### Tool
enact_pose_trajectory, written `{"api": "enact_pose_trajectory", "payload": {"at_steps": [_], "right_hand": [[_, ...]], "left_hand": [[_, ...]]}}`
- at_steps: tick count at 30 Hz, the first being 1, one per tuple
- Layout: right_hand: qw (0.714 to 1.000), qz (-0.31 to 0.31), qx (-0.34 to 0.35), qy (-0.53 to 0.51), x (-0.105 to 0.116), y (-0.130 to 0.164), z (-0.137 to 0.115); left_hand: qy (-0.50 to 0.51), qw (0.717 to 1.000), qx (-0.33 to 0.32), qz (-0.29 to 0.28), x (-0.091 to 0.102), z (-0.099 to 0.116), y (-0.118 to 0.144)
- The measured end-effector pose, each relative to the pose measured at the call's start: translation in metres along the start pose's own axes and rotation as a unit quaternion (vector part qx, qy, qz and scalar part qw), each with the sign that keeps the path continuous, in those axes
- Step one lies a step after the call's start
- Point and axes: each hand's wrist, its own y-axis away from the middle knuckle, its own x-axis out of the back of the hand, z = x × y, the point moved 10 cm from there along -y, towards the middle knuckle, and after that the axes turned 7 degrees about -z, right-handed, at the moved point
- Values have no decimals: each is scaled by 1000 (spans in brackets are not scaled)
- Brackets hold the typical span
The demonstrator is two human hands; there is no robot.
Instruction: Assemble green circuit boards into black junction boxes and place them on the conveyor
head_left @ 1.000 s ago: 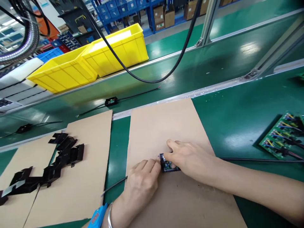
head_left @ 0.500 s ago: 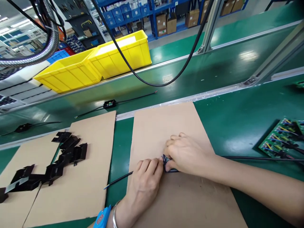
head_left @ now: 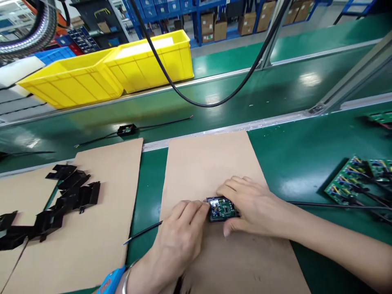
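Observation:
A small black housing with a green circuit board inside [head_left: 222, 208] lies on the right cardboard sheet [head_left: 211, 163]. My right hand [head_left: 254, 204] cups it from the right, thumb under its near edge and fingers over its far side. My left hand [head_left: 180, 232] presses its fingertips against the housing's left end. A thin black cable [head_left: 142, 233] runs out to the left from under my left hand, and another black cable [head_left: 330, 205] leads right along my right forearm. A blue wrist strap [head_left: 110, 281] is on my left wrist.
Several empty black housings [head_left: 61, 200] lie on the left cardboard sheet [head_left: 101, 228]. Green circuit boards with wires [head_left: 352, 183] sit at the right. A finished black unit with cables [head_left: 126, 130] rests on the conveyor belt. Two yellow bins [head_left: 122, 69] stand behind, and a black hose [head_left: 208, 102] hangs over the belt.
My right hand has opened back from the housing, so the circuit board now shows. The view has shifted slightly, and the unit on the belt has moved left.

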Motion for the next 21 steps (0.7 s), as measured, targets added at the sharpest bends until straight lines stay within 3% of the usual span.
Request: {"api": "enact_pose_trajectory", "payload": {"at_steps": [3, 5, 9, 15, 21], "right_hand": [[1000, 5, -6, 3, -3, 11, 2], [1000, 5, -7, -5, -7, 13, 2], [999, -3, -13, -30, -10, 10, 5], [999, 0, -13, -50, -9, 8, 5], [997, 18, 21, -66, 5, 30, 17]], "left_hand": [[1, 995, -97, -29, -6, 25, -6], [-14, 991, -127, -46, -17, 31, -9], [-15, 990, -130, -58, -31, 24, -14], [25, 985, -144, -89, -31, 18, -16], [22, 990, -129, -46, -28, 20, -16]]}}
